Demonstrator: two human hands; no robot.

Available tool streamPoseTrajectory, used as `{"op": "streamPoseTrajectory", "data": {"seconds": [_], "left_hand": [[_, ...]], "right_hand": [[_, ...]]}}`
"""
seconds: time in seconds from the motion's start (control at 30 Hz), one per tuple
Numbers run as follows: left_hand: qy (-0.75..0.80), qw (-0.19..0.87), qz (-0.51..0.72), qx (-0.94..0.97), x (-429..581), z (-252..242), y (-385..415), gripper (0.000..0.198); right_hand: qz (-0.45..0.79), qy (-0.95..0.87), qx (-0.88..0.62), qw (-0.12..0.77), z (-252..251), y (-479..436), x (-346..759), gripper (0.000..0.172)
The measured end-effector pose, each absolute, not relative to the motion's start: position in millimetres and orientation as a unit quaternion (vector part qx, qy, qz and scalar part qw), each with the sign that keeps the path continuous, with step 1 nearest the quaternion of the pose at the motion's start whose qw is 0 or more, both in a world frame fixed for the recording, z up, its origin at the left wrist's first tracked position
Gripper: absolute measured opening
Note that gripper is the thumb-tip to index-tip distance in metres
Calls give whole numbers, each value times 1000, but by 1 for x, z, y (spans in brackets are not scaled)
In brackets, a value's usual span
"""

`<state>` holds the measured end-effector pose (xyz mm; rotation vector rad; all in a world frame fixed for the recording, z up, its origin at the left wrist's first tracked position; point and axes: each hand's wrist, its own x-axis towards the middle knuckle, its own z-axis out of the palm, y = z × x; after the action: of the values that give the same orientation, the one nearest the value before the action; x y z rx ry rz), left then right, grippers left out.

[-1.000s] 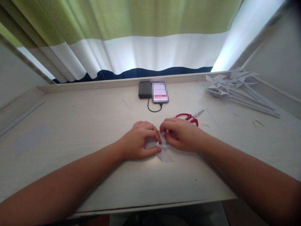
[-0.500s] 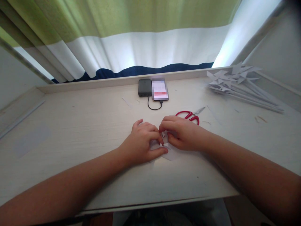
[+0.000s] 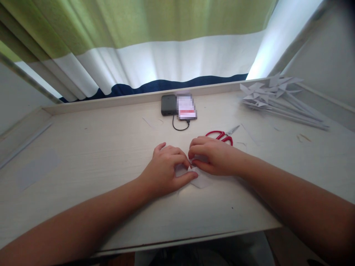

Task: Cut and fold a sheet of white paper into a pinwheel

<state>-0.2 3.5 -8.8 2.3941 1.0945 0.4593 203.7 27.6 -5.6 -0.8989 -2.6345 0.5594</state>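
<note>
A small piece of white paper (image 3: 203,180) lies at the middle of the white desk, with folded edges raised between my fingers. My left hand (image 3: 169,170) is closed on its left side, thumb and fingertips pinching the near fold. From the right, my right hand (image 3: 212,155) bends over the paper's far part, thumb and fingers drawn together on it. Most of the folds are hidden under my fingers. Just beyond my right hand, red-handled scissors (image 3: 227,139) lie with the blades pointing away to the right.
A black power bank (image 3: 168,105) and a phone (image 3: 186,107) joined by a cable lie at the back. Several paper pinwheels (image 3: 256,92) on paper sticks are heaped at the back right. A paper sheet (image 3: 39,168) lies at left; scraps are scattered about.
My right thumb has moved left, closer to my left fingertips, covering the small gap at the paper's folds. The whole view has shifted slightly.
</note>
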Motion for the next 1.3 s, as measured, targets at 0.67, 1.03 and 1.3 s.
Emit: {"op": "streamPoseTrajectory", "data": {"seconds": [0.67, 1.03, 1.3], "left_hand": [[420, 288, 216, 833, -3, -16, 12, 19], [430, 267, 215, 835, -2, -18, 15, 18], [434, 256, 208, 839, -2, -20, 14, 15]], "right_hand": [[166, -918, -328, 149, -8, 28, 205, 11], [172, -911, -347, 143, -9, 29, 206, 10], [178, -909, -342, 159, -9, 30, 204, 7]]}}
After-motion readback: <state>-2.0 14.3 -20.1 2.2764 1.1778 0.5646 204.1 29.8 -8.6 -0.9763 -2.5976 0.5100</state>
